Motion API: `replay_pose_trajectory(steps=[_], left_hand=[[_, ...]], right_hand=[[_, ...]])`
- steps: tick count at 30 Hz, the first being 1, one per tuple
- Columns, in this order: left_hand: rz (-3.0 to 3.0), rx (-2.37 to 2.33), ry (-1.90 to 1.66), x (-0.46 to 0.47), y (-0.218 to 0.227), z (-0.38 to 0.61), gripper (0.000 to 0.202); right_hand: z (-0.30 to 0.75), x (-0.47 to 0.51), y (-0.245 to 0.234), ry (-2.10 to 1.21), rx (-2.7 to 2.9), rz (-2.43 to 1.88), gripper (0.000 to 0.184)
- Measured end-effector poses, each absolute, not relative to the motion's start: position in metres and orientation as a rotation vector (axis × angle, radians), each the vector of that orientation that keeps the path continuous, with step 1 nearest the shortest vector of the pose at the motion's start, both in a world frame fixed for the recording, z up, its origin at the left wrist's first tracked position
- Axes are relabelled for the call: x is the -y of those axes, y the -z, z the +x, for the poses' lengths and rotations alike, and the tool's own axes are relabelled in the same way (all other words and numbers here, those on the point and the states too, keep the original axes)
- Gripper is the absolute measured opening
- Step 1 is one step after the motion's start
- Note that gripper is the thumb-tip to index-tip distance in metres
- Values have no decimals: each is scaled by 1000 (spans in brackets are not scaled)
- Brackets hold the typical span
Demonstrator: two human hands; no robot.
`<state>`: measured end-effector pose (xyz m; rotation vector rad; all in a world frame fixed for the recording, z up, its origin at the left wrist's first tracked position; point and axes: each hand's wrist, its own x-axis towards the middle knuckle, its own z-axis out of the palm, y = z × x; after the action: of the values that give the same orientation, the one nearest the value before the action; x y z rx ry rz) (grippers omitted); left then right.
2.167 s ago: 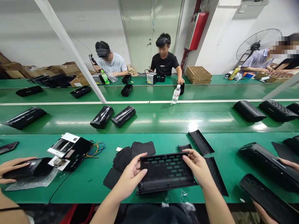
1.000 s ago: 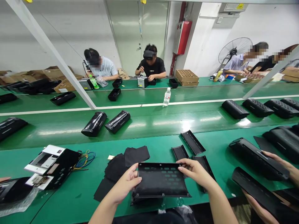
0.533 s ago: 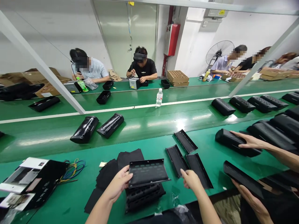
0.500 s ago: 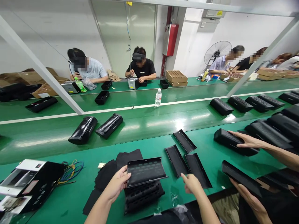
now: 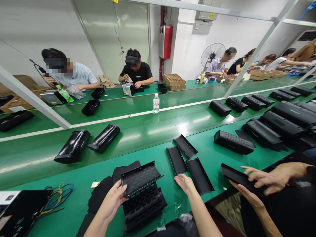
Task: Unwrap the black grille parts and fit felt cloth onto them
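Observation:
My left hand (image 5: 114,199) grips the left edge of a black curved grille panel (image 5: 140,177) and holds it tilted above a second slotted black panel (image 5: 144,207) lying on the green bench (image 5: 74,200). My right hand (image 5: 184,182) is open, palm up, empty, beside the near end of three narrow black trays (image 5: 189,163). Black fabric sheets (image 5: 103,192) lie under and left of the panels.
A neighbour's two hands (image 5: 261,181) at the right hold a long black part (image 5: 238,177). Black speaker shells (image 5: 87,144) ride the belt, with more at right (image 5: 271,128). A water bottle (image 5: 156,103) stands mid-belt. Coloured wires (image 5: 55,197) and a box (image 5: 19,214) lie at left. Workers sit opposite.
My right hand let go of the panel and moved right toward the narrow trays. My left hand lifted the top panel off a second one. The view swung right.

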<state>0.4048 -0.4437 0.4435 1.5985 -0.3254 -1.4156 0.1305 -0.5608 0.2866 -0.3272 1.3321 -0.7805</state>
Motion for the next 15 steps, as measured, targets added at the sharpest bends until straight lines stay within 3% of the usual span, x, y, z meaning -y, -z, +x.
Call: replay_pose_trajectory(steps=[7,15], left_hand=[[1564,334,1447,438,-440,399,69],[1465,430,1595,448,-437,385,56]], right_hand=[[137,594,-294,798,-1338,-372,23],[123,569,-336,743,-1322,-663,40]])
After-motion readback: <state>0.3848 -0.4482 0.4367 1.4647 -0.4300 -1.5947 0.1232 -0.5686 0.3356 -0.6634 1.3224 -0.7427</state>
